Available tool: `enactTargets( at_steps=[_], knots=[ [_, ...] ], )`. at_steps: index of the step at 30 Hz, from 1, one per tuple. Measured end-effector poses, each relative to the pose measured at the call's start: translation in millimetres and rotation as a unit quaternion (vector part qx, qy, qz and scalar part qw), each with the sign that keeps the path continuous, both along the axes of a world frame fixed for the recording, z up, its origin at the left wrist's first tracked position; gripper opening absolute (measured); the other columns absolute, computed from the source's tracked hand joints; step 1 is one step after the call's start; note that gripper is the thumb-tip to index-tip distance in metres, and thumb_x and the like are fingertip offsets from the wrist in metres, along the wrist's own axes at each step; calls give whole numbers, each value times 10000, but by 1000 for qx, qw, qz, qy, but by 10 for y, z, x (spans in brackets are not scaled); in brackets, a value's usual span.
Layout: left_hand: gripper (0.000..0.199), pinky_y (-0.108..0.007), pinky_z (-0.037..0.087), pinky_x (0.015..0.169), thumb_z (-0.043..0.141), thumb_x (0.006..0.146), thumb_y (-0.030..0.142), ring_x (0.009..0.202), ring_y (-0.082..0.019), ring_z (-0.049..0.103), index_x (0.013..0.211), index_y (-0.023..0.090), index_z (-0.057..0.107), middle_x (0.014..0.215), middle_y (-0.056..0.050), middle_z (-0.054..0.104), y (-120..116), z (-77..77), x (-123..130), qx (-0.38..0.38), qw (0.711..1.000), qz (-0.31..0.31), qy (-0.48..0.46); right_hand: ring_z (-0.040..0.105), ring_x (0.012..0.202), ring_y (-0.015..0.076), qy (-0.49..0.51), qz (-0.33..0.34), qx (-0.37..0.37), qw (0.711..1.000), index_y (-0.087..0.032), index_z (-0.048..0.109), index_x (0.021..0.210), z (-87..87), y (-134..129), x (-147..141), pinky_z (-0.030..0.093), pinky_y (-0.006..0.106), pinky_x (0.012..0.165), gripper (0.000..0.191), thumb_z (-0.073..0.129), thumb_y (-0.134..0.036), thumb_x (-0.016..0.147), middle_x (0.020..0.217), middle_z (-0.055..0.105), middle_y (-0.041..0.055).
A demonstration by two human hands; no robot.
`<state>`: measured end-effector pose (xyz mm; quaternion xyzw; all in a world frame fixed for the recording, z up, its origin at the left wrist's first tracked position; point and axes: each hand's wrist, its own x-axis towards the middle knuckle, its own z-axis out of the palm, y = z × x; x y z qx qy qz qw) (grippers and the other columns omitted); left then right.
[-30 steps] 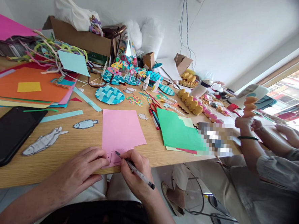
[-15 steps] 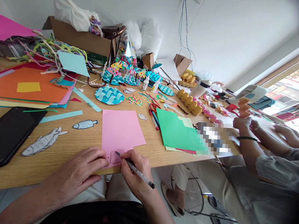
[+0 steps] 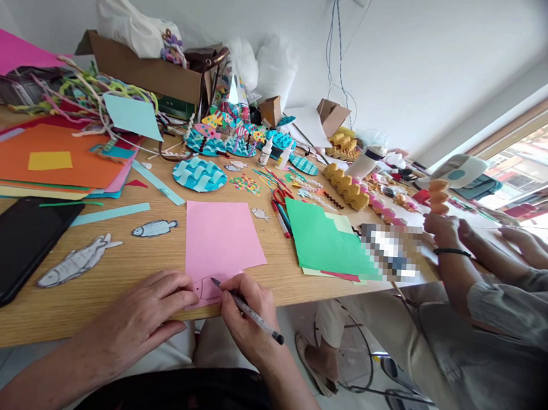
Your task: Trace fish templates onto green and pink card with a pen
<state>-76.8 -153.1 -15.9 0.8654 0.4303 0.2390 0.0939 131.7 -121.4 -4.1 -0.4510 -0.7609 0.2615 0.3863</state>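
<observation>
A big sheet of pink paper (image 3: 221, 236), narrower at its near end, is laid on the light brown wooden table (image 3: 159, 254), right at the near edge. On that near end, a fish shape (image 3: 207, 287) with a small dark eye is drawn in thin dark lines; its right part is covered by the right hand (image 3: 249, 308). A clear plastic pen with a black end (image 3: 260, 320) is gripped in that hand. The pen's tip is held over the fish shape, but it cannot be told if the paper is touched. The left hand (image 3: 157, 300) is spread loosely, and nothing is held in it. The paper's near left side is pressed and partly hidden by its fingers.

To the left, a black flat phone (image 3: 6, 247) is cut off by the picture's side. Between it and the left hand, a long grey-and-white paper fish (image 3: 80, 261) is seen whole.

To the right, a corner of a bright green paper sheet (image 3: 322, 242) is hidden by blurry squares, so what lies there cannot be made out. Farther right, an orange bumpy piece (image 3: 438, 196) is held in a co-worker's hand (image 3: 441, 227); its bottom is hidden by the fingers.
</observation>
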Motion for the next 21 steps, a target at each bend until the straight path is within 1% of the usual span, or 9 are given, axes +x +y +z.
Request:
enactTargets(
  at_steps=[5,15,21],
  knots=[
    [313,-253,480,879,534,848,97,1040,-182,576,1102,270,593,1112,-10,611,3,12,5,-7,1000,1,-1,468,467,90,11,-11,8,1000,-192,582,759,-26,8,-3,352,198,478,109,479,-157,766,562,559,-37],
    [295,-249,473,876,499,863,102,1040,-182,563,1095,262,587,1113,-18,596,12,20,7,20,1000,-1,3,460,467,92,3,-1,7,1000,-189,593,759,-25,1,-1,358,203,499,122,479,-146,759,571,554,-36],
    [270,-246,471,878,486,875,128,1039,-177,566,1085,261,593,1103,-13,604,4,10,7,21,1000,5,14,467,468,87,29,-22,12,999,-188,588,759,-55,10,32,346,196,492,117,477,-149,766,553,533,-47]
  ],
)
